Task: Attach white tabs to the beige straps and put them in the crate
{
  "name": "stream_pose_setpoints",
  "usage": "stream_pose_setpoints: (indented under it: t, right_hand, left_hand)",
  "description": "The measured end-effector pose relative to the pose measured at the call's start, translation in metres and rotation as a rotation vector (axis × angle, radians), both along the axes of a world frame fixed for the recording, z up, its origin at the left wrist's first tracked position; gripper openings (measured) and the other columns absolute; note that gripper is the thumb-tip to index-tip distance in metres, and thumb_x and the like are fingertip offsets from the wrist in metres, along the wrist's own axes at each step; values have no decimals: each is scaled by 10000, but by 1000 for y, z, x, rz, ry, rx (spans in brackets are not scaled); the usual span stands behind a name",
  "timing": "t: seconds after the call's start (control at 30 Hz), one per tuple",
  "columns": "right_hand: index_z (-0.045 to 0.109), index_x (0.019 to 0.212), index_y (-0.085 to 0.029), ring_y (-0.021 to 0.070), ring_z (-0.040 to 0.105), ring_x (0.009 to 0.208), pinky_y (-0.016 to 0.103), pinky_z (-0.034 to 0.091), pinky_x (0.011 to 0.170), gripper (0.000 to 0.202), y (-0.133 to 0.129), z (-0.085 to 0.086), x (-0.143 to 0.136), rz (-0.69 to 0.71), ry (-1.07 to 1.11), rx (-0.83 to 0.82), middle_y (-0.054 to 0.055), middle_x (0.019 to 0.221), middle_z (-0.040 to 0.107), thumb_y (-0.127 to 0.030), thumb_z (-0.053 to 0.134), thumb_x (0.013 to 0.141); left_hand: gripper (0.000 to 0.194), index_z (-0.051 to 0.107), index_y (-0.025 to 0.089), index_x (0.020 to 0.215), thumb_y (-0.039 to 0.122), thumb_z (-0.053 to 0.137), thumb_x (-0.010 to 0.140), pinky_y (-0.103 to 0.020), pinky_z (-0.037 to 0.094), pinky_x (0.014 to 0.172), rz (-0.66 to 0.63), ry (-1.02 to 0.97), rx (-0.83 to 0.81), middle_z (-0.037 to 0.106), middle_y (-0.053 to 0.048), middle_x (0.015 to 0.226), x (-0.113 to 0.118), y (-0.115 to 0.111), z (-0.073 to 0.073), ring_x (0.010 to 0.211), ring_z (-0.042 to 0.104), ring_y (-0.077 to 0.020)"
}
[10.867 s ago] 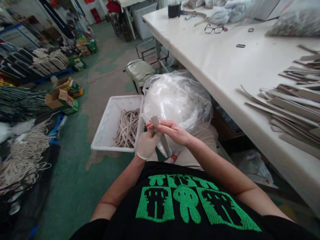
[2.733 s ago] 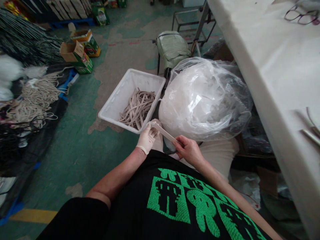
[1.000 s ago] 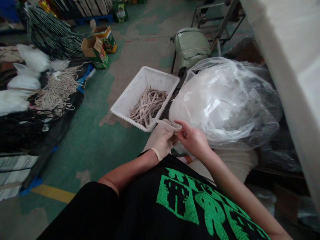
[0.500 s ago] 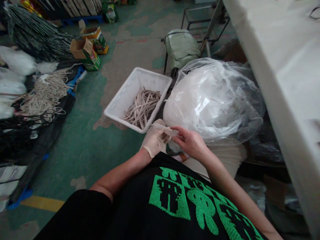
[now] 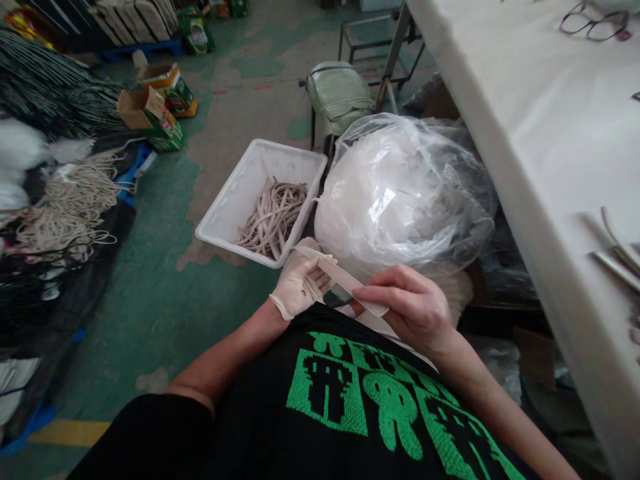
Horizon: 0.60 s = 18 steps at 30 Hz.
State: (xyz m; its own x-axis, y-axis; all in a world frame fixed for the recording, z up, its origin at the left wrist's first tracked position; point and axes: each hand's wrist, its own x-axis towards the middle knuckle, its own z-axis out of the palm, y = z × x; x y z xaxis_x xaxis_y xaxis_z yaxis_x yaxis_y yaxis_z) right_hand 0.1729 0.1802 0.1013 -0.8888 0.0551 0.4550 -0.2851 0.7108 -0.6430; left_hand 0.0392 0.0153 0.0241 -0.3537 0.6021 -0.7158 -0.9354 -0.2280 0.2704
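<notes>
A flat, pale strip [image 5: 345, 278] runs between my two hands, in front of my black shirt. My left hand [image 5: 301, 281] wears a thin whitish glove and is closed around the strip's far end, where translucent film shows over the fingers. With bare fingers, my right hand [image 5: 413, 303] pinches the strip near its other end, which sticks out below the fingertips. Just beyond my left hand stands a white plastic bin [image 5: 223, 210] with a tangle of beige flat straps [image 5: 275, 217] in it.
A big clear bag of white film [image 5: 385, 193] bulges beside the bin. To the right runs a pale-covered table [image 5: 540, 127] with glasses [image 5: 595, 23] on it. A padded stool [image 5: 340, 97] stands behind. Cord bundles [image 5: 75, 207] and open cartons [image 5: 153, 120] lie to the left.
My right hand has moved right and toward my body, drawing out more of the strip between the hands. The view has shifted right, showing more of the table.
</notes>
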Motion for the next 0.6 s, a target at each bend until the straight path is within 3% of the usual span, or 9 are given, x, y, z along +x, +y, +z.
stream_pose_setpoints:
  t: [0.17, 0.23, 0.3, 0.37, 0.43, 0.5, 0.6]
  right_hand:
    - [720, 987, -210, 188, 676, 1052, 337, 576, 839, 232, -1, -44, -33, 115, -40, -63, 104, 1217, 687, -125, 512, 928]
    - [694, 1004, -204, 178, 695, 1036, 336, 576, 858, 220, -3, -56, -41, 158, -117, -112, 92, 1165, 723, -145, 494, 937]
    - [689, 991, -211, 165, 721, 915, 312, 580, 814, 197, -2, -55, -37, 131, -167, -144, 61, 994, 765, -181, 499, 949]
    - [698, 970, -221, 161, 728, 814, 288, 578, 744, 178, 3, -40, -21, 64, -195, -181, 44, 901, 772, -222, 520, 962]
    - [711, 958, -243, 164, 732, 750, 278, 576, 679, 165, 14, -17, 6, 40, -220, -257, 33, 869, 775, -270, 549, 974]
    - [733, 941, -268, 192, 735, 719, 306, 592, 658, 157, 29, 3, 35, 79, -231, -359, 33, 813, 769, -335, 593, 964]
    - [760, 895, -288, 216, 730, 678, 323, 604, 623, 177, 47, 15, 67, 94, -298, -461, 40, 755, 759, -383, 621, 950]
  left_hand:
    - [185, 698, 151, 1044, 196, 654, 869, -379, 564, 877, -141, 162, 172, 756, -102, 989, 16, 0, 5, 893, 730, -227]
    - [174, 700, 126, 991, 215, 602, 878, -444, 550, 921, -228, 129, 259, 753, -137, 994, 18, -2, 2, 923, 730, -268]
    - [252, 693, 109, 1018, 276, 547, 899, -498, 541, 934, -328, 30, 303, 743, -176, 1054, 17, -6, -9, 967, 725, -311]
    - [389, 666, 86, 1116, 387, 511, 926, -502, 558, 894, -335, -88, 245, 729, -210, 1098, 9, -9, -28, 985, 723, -334]
    - [493, 630, 58, 1179, 467, 488, 944, -441, 587, 824, -166, -156, 87, 738, -213, 1018, -5, -10, -49, 921, 739, -307]
    - [495, 603, 36, 1220, 442, 476, 967, -374, 598, 767, 79, -132, -61, 742, -193, 920, -25, -9, -65, 831, 745, -259]
    - [406, 584, 35, 1270, 306, 458, 996, -287, 587, 711, 344, -16, -152, 733, -133, 810, -56, -3, -73, 705, 720, -186]
